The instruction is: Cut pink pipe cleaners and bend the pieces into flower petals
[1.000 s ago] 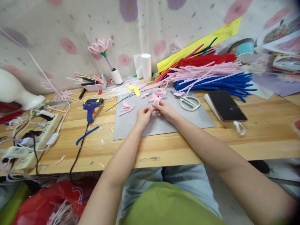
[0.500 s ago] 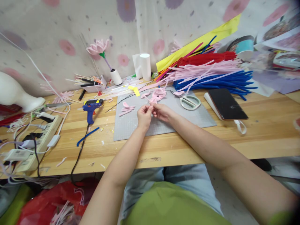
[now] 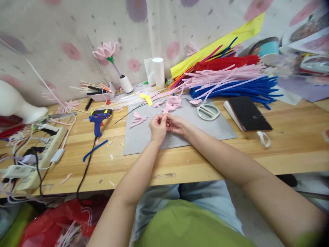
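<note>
My left hand (image 3: 157, 127) and my right hand (image 3: 176, 124) meet over the grey cutting mat (image 3: 138, 142), fingers closed in a pinch. Between the fingertips is a pink pipe cleaner (image 3: 166, 110), mostly hidden by them. Just beyond lie bent pink pipe cleaner loops (image 3: 173, 102), and I cannot tell where the held piece ends and these begin. Short pink pieces (image 3: 138, 120) rest on the mat left of my left hand. Scissors with pale handles (image 3: 208, 112) lie to the right of my right hand.
A blue glue gun (image 3: 97, 125) stands at left, its cord running off the front edge. Farther left is a power strip (image 3: 55, 145) with cables. Pipe cleaner bundles (image 3: 231, 87) fill the back right, near a phone (image 3: 249, 113). A pink flower (image 3: 106, 51) stands in a white holder.
The hands stay together in nearly the same place, with the fingers slightly shifted around the pink pipe cleaner. The view has moved very slightly.
</note>
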Tool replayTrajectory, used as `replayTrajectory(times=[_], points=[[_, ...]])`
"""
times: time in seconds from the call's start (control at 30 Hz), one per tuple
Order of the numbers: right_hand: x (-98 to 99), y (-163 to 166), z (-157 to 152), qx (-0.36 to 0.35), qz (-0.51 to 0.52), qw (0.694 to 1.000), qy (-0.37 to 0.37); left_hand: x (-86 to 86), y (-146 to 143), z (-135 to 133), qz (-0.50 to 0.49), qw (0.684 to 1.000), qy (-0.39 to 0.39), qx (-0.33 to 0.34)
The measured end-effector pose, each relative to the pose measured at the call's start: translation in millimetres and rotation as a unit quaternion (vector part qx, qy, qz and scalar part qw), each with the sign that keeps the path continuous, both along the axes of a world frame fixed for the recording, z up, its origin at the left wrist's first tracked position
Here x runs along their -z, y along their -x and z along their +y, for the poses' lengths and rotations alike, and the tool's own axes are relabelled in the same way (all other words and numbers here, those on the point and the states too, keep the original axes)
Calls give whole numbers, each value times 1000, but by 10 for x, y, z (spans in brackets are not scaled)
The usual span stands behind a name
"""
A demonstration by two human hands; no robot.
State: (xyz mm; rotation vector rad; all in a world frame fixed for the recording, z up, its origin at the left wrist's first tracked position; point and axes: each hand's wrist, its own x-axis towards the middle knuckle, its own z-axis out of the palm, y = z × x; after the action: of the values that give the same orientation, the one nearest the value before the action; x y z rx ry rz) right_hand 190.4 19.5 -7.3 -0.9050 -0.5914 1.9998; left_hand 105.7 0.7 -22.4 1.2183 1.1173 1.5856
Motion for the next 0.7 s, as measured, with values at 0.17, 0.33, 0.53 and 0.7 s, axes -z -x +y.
replayTrajectory(times=[0.17, 0.33, 0.53, 0.7], points=[[-6, -69, 18, -1, -15, 999, -29, -43, 42, 22, -28, 997, 62, 39], [-65, -345, 79, 26, -109, 993, -32, -46, 145, 61, -38, 990, 130, 43], [32, -519, 180, 163, -225, 957, -83, -171, 42, 315, 3, 985, 161, 58], [137, -491, 199, 162, -229, 952, -118, -270, 75, 321, 99, 936, 254, 223]])
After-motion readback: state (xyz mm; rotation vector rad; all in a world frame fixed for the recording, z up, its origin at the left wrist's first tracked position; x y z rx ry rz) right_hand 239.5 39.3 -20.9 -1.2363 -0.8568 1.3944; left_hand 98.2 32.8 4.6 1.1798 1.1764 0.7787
